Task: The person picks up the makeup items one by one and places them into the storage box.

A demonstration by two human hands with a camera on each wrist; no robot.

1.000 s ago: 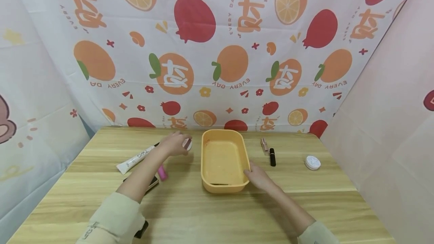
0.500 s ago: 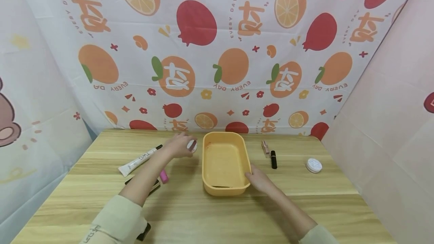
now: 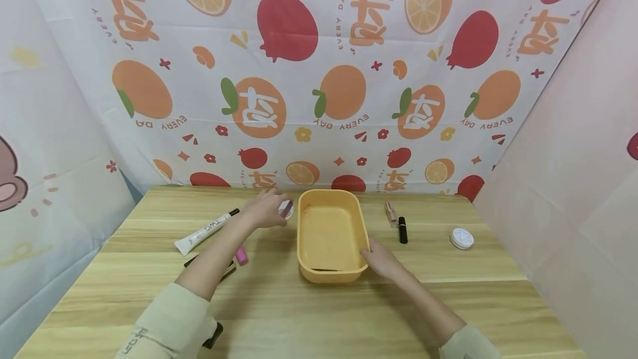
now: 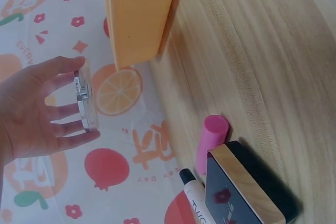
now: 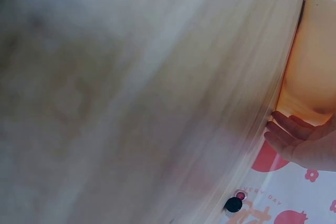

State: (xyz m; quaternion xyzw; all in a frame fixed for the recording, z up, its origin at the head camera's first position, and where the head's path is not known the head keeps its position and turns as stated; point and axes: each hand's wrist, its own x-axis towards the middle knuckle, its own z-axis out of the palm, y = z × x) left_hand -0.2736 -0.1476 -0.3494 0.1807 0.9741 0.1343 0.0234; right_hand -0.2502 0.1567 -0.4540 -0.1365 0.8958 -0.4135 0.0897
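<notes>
Between thumb and fingers, my left hand (image 3: 264, 210) holds a round compact (image 4: 86, 95) by its edge. It is clear and shiny with a small clasp; in the head view it shows white with a mauve band. The hand is raised just left of a yellow plastic bin (image 3: 329, 231). My right hand (image 3: 381, 261) grips the bin's right side near the front corner, thumb over the rim. In the right wrist view its fingers (image 5: 283, 132) lie along the outer wall, and the thumb is hidden. A thin dark item (image 3: 326, 270) lies inside along the bin's front wall.
Left on the table are a white tube (image 3: 201, 232), a pink-capped item (image 3: 241, 256), a black case (image 4: 231, 198) and a dark object (image 3: 213, 336) by the sleeve. To the right lie two lipstick-like tubes, one pinkish (image 3: 391, 214), one black (image 3: 402, 230), and a round white case (image 3: 462, 239).
My left hand has moved a little to the right with the compact, closer to the bin. The right hand keeps its hold on the bin. The head view has shifted slightly.
</notes>
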